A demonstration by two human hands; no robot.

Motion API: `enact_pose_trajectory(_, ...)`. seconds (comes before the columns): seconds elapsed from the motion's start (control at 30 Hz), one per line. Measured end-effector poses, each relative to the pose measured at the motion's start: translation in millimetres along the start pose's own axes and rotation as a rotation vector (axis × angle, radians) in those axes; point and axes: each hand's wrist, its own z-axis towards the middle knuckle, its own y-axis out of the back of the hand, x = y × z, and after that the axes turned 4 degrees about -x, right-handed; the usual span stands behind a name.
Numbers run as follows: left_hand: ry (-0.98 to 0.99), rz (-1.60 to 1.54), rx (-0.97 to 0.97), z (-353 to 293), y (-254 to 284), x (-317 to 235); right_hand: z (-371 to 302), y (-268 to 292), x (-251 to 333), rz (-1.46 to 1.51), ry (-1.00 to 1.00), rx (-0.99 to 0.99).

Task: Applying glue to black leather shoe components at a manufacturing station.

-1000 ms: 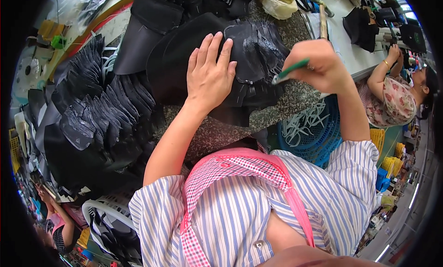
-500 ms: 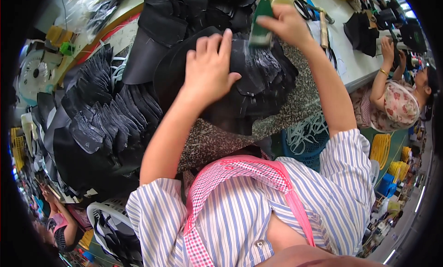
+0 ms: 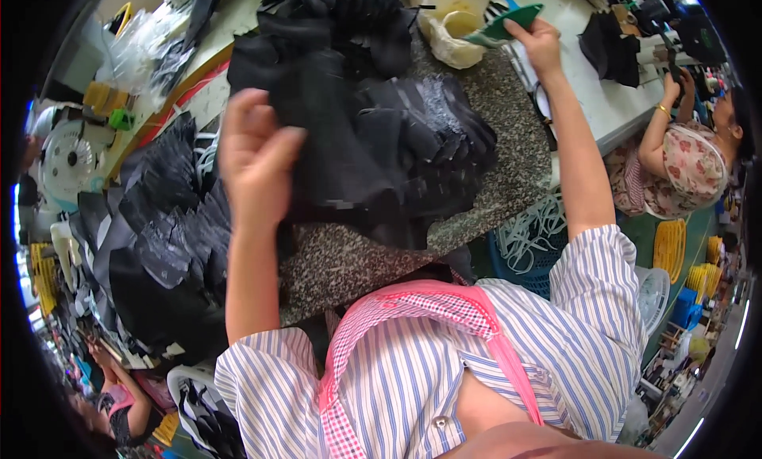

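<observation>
1. Speckled worktop (image 3: 512,133): black pieces (image 3: 432,117) lie on it, overlapping in a fan.
2. The right hand (image 3: 540,50) grips a green tool (image 3: 520,18), its lower end at a pale tub (image 3: 459,52).
3. The left hand (image 3: 260,161), blurred and half-curled, is beside the black pieces; whether it grips one, I cannot tell.
4. Right: a white worktop (image 3: 599,98), a co-worker (image 3: 684,169) in floral cloth.
5. Left: a white fan (image 3: 70,153).

1. Sheets (image 3: 341,153): black, streaked whitish at right.
2. Flat tool (image 3: 522,17): green.
3. Far pot (image 3: 456,54): cream.
4. Counter (image 3: 512,113): speckled grey and black.
5. Shirt (image 3: 397,379): white with blue stripes.
6. Apron (image 3: 429,291): pink, partly checked.
7. Basket (image 3: 520,283) at right: blue; strips (image 3: 530,227) inside: pale.
8. Top (image 3: 689,161) at right: cream, red-flowered.
</observation>
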Motion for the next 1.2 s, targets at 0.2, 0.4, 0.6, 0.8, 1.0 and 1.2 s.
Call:
enact_pose_trajectory(0.2,-0.577,0.488,-0.595,-49.3,110.2,-176.6,1.1,29.5,2.1,-0.344,-0.058,-0.076)
enact_pose_trajectory(0.4,-0.696,0.814,-0.807,-104.9,153.5,-233.3,-8.7,19.2,9.9,0.335,-0.274,-0.118)
enact_pose_trajectory(0.6,-0.368,0.799,-0.85,-90.4,248.5,-97.0,-18.6,-1.4,43.1,0.426,-0.211,-0.072)
enact_pose_trajectory(0.8,-0.616,1.998,-0.768,-75.6,221.0,-67.6,-38.0,4.4,84.5,0.34,-0.161,-0.04)
enact_pose_trajectory(1.0,-0.643,1.913,-0.582,-63.2,159.6,-97.8,-45.3,-25.5,110.5,0.5,-0.111,0.072)
enact_pose_trajectory(1.2,-0.516,1.233,0.344,-38.6,-3.3,4.6,-67.8,-44.2,146.6,0.354,-0.146,0.257)
